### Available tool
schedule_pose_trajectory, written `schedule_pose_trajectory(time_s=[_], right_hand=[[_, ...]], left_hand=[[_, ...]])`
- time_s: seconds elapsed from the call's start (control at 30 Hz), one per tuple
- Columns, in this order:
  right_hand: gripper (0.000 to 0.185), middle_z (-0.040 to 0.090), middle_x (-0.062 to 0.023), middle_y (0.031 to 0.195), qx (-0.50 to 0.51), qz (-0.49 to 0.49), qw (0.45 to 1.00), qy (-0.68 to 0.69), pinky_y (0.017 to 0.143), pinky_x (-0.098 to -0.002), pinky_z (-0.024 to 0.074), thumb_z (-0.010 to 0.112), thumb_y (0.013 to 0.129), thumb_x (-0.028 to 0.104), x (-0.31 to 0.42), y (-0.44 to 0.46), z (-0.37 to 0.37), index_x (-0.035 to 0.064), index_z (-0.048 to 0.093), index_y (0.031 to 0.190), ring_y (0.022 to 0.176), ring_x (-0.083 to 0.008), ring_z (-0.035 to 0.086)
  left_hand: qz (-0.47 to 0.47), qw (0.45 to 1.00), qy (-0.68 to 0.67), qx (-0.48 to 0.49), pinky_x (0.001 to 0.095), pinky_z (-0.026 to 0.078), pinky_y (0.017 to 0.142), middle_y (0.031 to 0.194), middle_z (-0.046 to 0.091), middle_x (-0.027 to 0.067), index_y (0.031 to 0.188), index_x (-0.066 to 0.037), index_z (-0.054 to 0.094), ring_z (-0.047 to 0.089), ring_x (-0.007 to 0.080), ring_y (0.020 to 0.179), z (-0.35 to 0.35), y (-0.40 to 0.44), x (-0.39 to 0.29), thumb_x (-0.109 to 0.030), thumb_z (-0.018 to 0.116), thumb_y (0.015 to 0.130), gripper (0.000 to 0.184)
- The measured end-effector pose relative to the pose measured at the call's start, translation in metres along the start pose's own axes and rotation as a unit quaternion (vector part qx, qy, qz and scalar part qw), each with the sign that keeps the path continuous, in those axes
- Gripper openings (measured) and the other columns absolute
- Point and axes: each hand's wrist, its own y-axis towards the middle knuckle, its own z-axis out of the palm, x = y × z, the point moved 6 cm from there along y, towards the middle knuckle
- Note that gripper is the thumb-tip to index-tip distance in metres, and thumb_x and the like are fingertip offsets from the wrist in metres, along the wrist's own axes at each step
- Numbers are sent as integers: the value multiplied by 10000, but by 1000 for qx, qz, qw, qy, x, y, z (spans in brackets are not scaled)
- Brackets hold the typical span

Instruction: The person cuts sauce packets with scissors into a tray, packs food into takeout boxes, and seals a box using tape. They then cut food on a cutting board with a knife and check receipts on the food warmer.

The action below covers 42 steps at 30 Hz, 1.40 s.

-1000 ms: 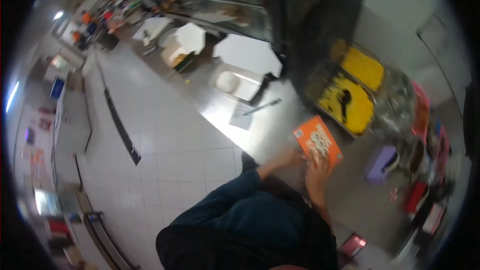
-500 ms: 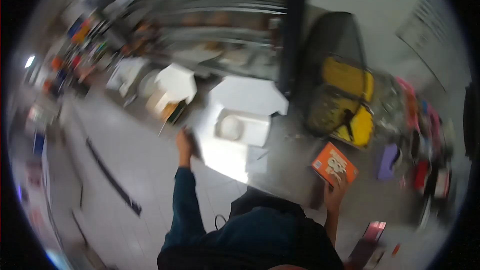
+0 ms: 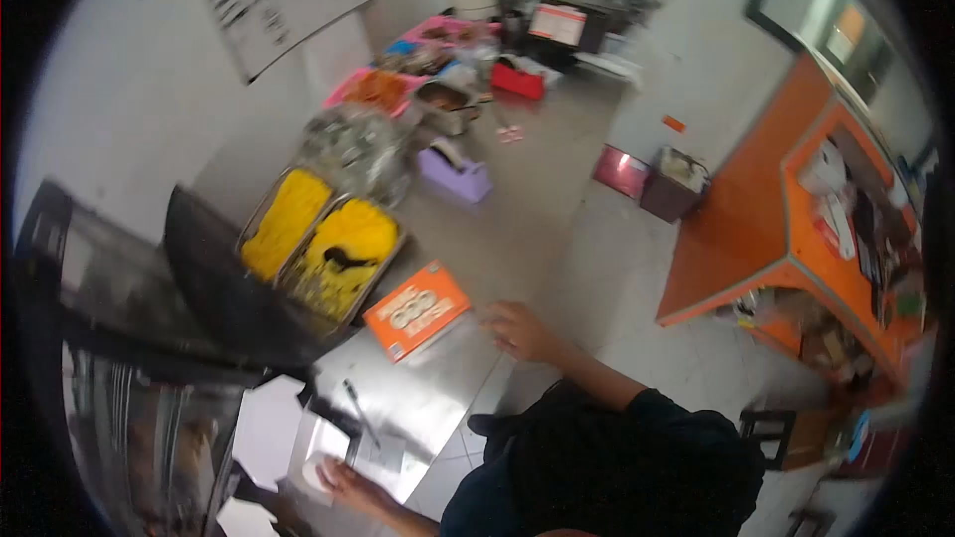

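My right hand is just right of an orange-topped printed box, fingers loosely apart and nothing visible in them. The box lies flat on the metal counter. My left hand reaches over an open white takeaway box, fingers extended by a small round white cup inside it. Whether the fingertips press on the cup is unclear. The box's white lid is folded back on the far side. A pen and a slip of paper lie beside the box.
Two metal trays of yellow food stand under a raised dark cover. A purple tape dispenser, plastic bags and pink trays line the counter. An orange desk and a dark bin are on the right.
The view has swung to the right. My right hand has come off the orange box, which stays on the counter. My left hand has moved from the counter edge to the white box.
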Motion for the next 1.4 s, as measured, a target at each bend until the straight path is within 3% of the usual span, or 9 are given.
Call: schedule_pose_trajectory(time_s=[0.13, 0.37, 0.57, 0.77, 0.87, 0.93, 1.1, 1.23, 1.4], right_hand=[[341, 416, -148, 1156, -23, 103, 994, -35, 879, -421, 325, 570, 719, 114, -62, -79, -63, 92, 503, 1053, 1090, -295, 383], [302, 505, -132, 1033, -182, 267, 944, -64, 823, -378, 385, 568, 713, 81, -156, -268, -203, 84, 511, 1010, 980, -300, 474], [251, 525, -157, 943, -354, 458, 808, -110, 802, -375, 387, 544, 695, 21, -190, -388, -280, 29, 529, 946, 900, -313, 491], [223, 547, -147, 902, -343, 517, 784, 11, 725, -345, 436, 536, 710, 18, -226, -417, -217, 18, 536, 932, 838, -281, 523], [200, 569, -83, 900, -212, 478, 848, 92, 636, -307, 430, 543, 740, 74, -249, -367, -189, 65, 556, 940, 754, -182, 561], [200, 571, -88, 892, -136, 396, 899, 131, 637, -305, 430, 543, 742, 70, -259, -307, -189, 56, 551, 941, 749, -187, 562], [140, 573, -139, 866, -50, 207, 969, 122, 707, -327, 429, 539, 743, 47, -294, -160, -165, 5, 563, 874, 773, -261, 557], [129, 578, -130, 831, 3, 145, 968, 207, 727, -310, 423, 532, 762, 65, -250, -36, -145, -1, 569, 866, 790, -237, 559], [234, 550, -115, 920, 122, 83, 916, 373, 766, -293, 407, 553, 765, 95, -173, 57, -65, 2, 522, 978, 869, -202, 530]], left_hand=[[-103, 899, -319, 281, 237, 387, 809, 997, 509, 102, 1154, -17, 337, 493, 146, 906, 217, -129, -60, -11, 528, 779, 421], [153, 787, -316, 508, 249, 433, 736, 898, 562, 88, 918, -13, 492, 533, 143, 824, 517, -435, -124, -50, 555, 780, 156], [216, 641, -188, 712, 298, 405, 803, 1138, 489, 123, 1166, -31, 397, 482, 202, 1029, 740, -600, 47, 34, 488, 770, 412], [49, 566, -86, 818, 266, 410, 795, 1090, 517, 97, 1172, -11, 380, 514, 151, 949, 625, -514, 106, 5, 479, 805, 380], [21, 634, -14, 773, 267, 407, 810, 1047, 542, 76, 1146, -8, 417, 518, 140, 930, 562, -412, 66, -67, 520, 809, 357], [32, 735, 36, 676, 290, 388, 855, 1044, 548, 79, 1152, -35, 424, 515, 165, 955, 516, -329, 8, -99, 555, 790, 391], [557, 794, 234, 64, 323, 372, 864, 1038, 539, 134, 1034, -19, 506, 512, 251, 974, 369, -116, -182, -62, 624, 692, 364], [513, 729, 404, -206, 454, 291, 918, 1215, 417, 99, 1176, -91, 402, 379, 335, 1117, 267, -11, -260, -230, 642, 657, 589], [283, 797, 529, -77, 635, 135, 911, 1348, 240, 21, 1253, -172, 313, 182, 316, 1238, 280, 89, -198, -151, 508, 661, 624]])
